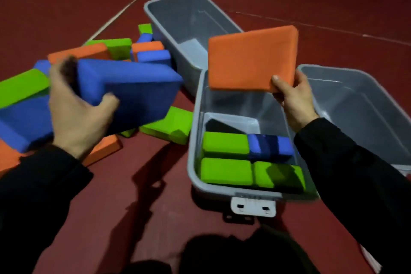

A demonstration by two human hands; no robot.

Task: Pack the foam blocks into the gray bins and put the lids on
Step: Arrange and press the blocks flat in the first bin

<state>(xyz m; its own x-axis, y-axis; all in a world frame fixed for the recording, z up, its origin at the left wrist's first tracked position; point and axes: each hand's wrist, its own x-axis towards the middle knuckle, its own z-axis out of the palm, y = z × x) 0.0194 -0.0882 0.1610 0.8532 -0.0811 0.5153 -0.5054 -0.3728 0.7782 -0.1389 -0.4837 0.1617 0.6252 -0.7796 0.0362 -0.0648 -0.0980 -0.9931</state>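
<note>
Left hand grips blue block; right hand orange block.

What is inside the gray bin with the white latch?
The nearest gray bin holds three green foam blocks and one blue foam block at its near end. The orange block in the right hand hides part of the far end.

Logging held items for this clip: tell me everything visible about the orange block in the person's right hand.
The orange block is a flat rectangular slab with rounded edges and a matte, foam-like surface, plain orange all over. The right hand pinches its lower right corner, thumb on the facing side. It is held in the air, tilted, its broad face toward the camera, above the open middle gray bin. Nothing else touches it.
</note>
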